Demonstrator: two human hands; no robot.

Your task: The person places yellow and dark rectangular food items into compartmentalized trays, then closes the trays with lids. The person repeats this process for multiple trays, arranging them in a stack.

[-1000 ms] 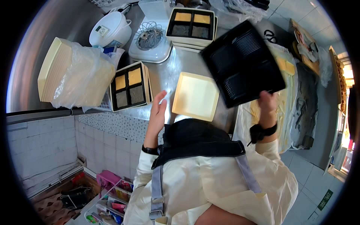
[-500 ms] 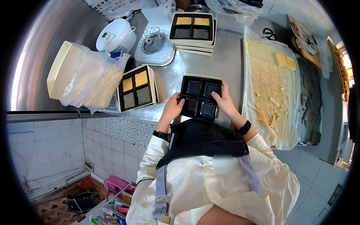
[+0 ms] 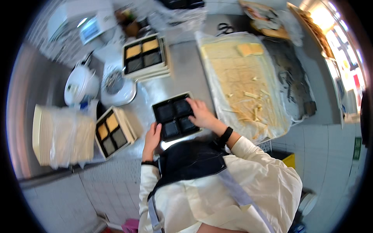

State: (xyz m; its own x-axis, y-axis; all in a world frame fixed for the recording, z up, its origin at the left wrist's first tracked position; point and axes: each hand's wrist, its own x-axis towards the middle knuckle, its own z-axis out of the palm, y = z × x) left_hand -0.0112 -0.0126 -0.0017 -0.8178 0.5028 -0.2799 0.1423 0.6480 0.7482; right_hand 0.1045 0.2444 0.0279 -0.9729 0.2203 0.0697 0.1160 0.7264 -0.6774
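Observation:
A black plastic tray (image 3: 175,119) with four square compartments sits in a shallow cream box, directly in front of me on the metal table. Nothing shows in its compartments. My left hand (image 3: 152,139) is closed on the near left corner, thumb up along the rim and the other fingers partly hidden. Over the right side of the tray lies my right hand (image 3: 203,115), its fingers spread and its fingertips on the right-hand compartments.
Left of it stands a box (image 3: 116,134) with two yellow and two grey squares; a similar stacked box (image 3: 144,58) is farther back. Cream boxes in clear plastic (image 3: 72,136) fill the left. A kitchen scale (image 3: 118,91) holds a whisk. Right lies a film-lined sheet pan (image 3: 233,77) with yellow scraps.
The view has turned, so the table's contents appear rotated. My right hand has shifted from the tray's right edge onto its top. My left hand stays at the left side.

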